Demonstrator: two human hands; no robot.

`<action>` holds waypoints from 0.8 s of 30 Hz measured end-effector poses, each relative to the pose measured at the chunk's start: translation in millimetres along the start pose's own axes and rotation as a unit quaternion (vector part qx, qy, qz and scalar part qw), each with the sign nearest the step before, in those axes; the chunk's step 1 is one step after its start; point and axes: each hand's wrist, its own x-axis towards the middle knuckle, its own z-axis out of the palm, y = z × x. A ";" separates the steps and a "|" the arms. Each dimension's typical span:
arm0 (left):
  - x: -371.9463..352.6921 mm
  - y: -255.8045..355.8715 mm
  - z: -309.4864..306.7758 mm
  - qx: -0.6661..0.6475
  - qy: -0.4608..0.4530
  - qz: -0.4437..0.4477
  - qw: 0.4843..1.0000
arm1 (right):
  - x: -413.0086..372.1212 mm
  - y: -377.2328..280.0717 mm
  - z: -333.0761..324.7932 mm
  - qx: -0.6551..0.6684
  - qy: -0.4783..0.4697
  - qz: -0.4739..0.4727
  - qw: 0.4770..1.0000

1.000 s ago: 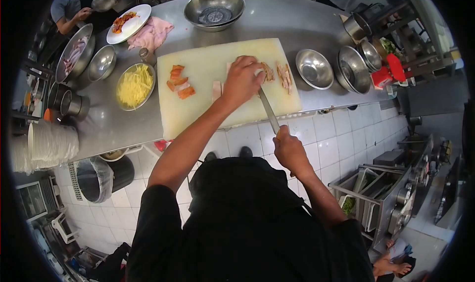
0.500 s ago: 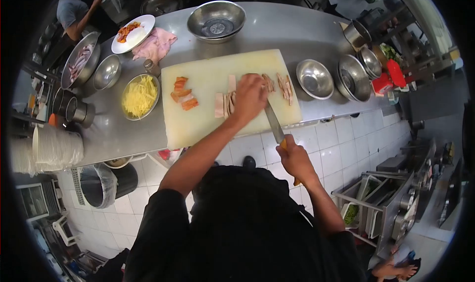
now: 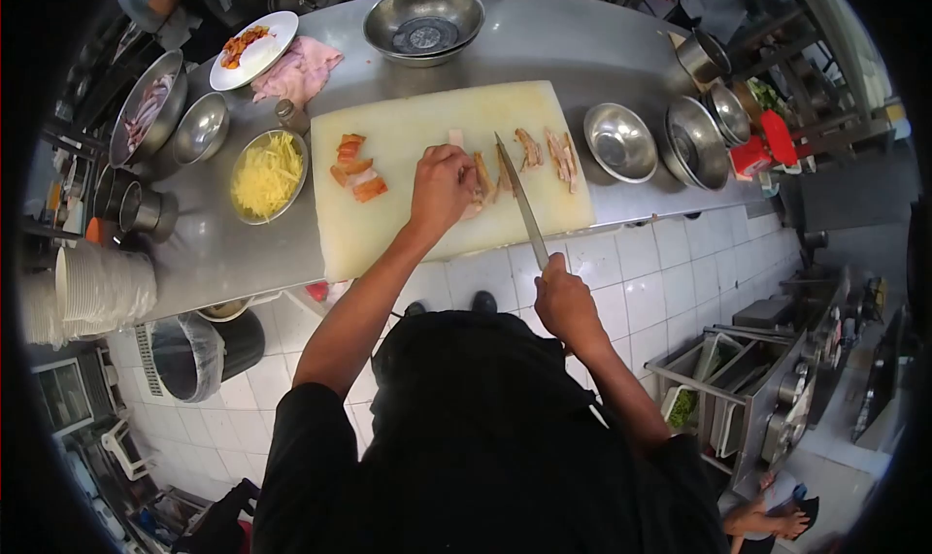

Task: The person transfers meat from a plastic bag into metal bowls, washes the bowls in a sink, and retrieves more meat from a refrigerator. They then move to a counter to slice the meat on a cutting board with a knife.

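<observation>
A long kitchen knife [image 3: 525,207] is in my right hand [image 3: 566,306], fingers wrapped round its handle, its blade pointing away over the white cutting board [image 3: 388,234]. At the middle of the board, my left hand [image 3: 444,185] has its fingers curled down on meat strips [image 3: 482,187], partly hiding them. The blade lies just right of these strips, apart from my left hand. Further right are two small groups of cut strips, one nearer [image 3: 527,150] and one by the board's edge [image 3: 562,158]. Reddish-edged meat pieces [image 3: 357,170] lie on the left.
Left of the board stand a bowl of yellow shreds [image 3: 269,177], a pepper-mill-like shaker [image 3: 289,115] and a metal bowl [image 3: 202,130]. Behind are a white plate [image 3: 267,64], a pink cloth [image 3: 301,68] and stacked bowls [image 3: 423,25]. Another metal bowl [image 3: 619,144] sits right. Other people work nearby.
My left hand has moved left, uncovering strips at the board's middle. The knife has shifted slightly left, and its tip now shows beyond the strips.
</observation>
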 end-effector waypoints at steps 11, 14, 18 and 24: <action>39.4 2.4 41.5 0.142 -0.161 0.072 0.974 | 1.8 -2.9 -5.6 -0.004 -0.012 0.011 1.000; 34.9 -5.9 53.8 0.120 -0.153 0.076 0.978 | 0.5 -8.3 -9.4 0.001 -0.026 0.021 0.999; 40.2 -12.0 60.5 0.106 -0.198 0.001 0.974 | 8.1 -2.7 -6.0 -0.001 -0.060 0.034 0.998; 34.3 -7.7 55.4 0.130 -0.213 -0.001 0.968 | 52.1 -0.5 -4.5 0.033 -0.063 0.016 0.997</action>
